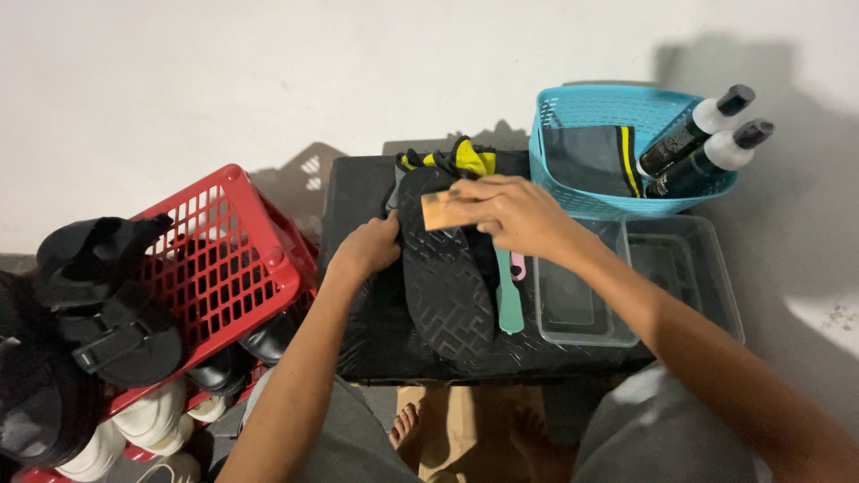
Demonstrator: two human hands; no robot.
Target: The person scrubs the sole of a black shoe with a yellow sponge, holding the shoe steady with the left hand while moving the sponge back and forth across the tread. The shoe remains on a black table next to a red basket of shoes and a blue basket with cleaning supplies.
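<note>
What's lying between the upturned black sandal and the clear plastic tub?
In the head view, a teal brush handle and a small pink tool lie between the sandal and the clear tub.

Red crate (237, 250) crowds left, clear tubs (680, 268) w/ teal basket (626, 116) block right, front edge open

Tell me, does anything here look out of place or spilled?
Nothing spilled. Only the red basket on the left stands tilted over shoes, with black sandals lying on it. The two bottles lean out of the blue basket.
</note>
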